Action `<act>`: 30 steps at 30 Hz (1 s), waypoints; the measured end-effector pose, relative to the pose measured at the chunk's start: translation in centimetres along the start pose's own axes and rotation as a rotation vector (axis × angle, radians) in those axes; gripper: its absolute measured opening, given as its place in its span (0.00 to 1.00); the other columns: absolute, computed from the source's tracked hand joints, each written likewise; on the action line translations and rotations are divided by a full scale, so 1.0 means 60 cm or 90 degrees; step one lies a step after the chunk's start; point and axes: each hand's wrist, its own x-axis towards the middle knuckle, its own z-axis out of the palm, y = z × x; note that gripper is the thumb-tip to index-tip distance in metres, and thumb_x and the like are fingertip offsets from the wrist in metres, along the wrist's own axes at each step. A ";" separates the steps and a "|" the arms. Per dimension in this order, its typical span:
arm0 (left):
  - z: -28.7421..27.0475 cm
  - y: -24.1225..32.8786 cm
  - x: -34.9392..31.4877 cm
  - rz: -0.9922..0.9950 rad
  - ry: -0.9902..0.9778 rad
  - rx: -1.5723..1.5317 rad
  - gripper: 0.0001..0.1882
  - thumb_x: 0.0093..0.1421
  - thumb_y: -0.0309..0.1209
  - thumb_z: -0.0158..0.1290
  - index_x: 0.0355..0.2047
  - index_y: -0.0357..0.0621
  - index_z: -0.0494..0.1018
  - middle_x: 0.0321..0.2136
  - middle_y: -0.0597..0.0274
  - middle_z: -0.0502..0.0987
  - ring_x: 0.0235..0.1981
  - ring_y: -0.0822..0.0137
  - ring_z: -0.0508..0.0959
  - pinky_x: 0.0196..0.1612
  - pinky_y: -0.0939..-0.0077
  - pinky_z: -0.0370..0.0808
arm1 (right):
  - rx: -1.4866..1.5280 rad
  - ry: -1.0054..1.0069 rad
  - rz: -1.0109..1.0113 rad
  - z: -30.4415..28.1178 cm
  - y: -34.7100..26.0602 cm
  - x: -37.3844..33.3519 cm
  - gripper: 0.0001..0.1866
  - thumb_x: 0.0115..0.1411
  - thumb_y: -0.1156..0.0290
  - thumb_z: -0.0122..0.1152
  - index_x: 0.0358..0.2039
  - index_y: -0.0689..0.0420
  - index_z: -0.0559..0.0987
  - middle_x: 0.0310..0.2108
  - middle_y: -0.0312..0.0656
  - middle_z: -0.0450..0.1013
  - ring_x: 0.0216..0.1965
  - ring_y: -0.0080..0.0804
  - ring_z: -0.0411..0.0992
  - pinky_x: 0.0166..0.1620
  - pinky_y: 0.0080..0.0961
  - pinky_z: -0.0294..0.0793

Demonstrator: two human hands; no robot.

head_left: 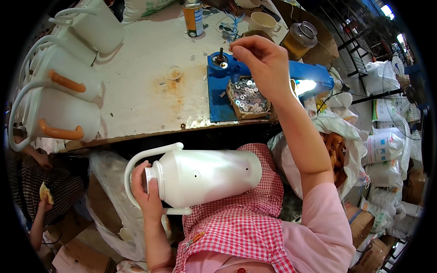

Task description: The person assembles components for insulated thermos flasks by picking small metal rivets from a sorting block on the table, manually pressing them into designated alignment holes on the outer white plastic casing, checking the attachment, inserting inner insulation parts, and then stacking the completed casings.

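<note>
Pitcher (211,177), white and glossy, is being steadied on its side across the checked apron (232,227), its neck facing nine o'clock and its base three. Its neck is being grasped by the left hand (148,193), which is reaching over the white hoop handle (128,177). Judging by looks, hollow plastic is being handled: probably light, stiff and slippery, so the narrow neck is offering a surer hold than the tapering body. At one o'clock, the right hand (264,63) is being held over the blue press (217,107), fingertips pinched; whether anything is being gripped cannot be told. At ten o'clock, more pitchers (75,109) are being borne by the table (136,86).
</note>
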 end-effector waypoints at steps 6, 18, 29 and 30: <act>-0.002 0.001 -0.004 0.033 0.008 0.006 0.24 0.58 0.30 0.52 0.56 0.36 0.71 0.52 0.51 0.72 0.54 0.56 0.72 0.63 0.61 0.65 | 0.033 -0.034 -0.003 0.012 0.017 0.030 0.06 0.63 0.75 0.63 0.38 0.63 0.84 0.29 0.37 0.81 0.32 0.18 0.76 0.38 0.17 0.75; -0.002 -0.003 0.000 0.040 -0.006 0.000 0.24 0.58 0.28 0.51 0.56 0.37 0.71 0.52 0.51 0.71 0.55 0.56 0.72 0.63 0.62 0.64 | -0.049 -0.076 -0.013 0.011 0.005 0.043 0.07 0.61 0.71 0.67 0.35 0.62 0.85 0.27 0.37 0.81 0.30 0.18 0.76 0.36 0.19 0.75; 0.001 -0.002 0.004 0.019 -0.012 0.002 0.24 0.59 0.27 0.49 0.57 0.37 0.70 0.53 0.51 0.71 0.56 0.57 0.71 0.64 0.62 0.63 | -0.091 -0.044 -0.065 0.019 0.030 0.039 0.08 0.62 0.69 0.67 0.36 0.60 0.85 0.30 0.36 0.82 0.32 0.19 0.77 0.36 0.19 0.77; 0.001 -0.002 0.003 0.023 -0.011 -0.001 0.24 0.59 0.26 0.48 0.57 0.37 0.70 0.53 0.51 0.71 0.56 0.57 0.71 0.64 0.62 0.63 | -0.082 -0.038 -0.072 0.018 0.031 0.038 0.08 0.60 0.69 0.68 0.34 0.60 0.85 0.30 0.37 0.82 0.32 0.21 0.78 0.38 0.21 0.76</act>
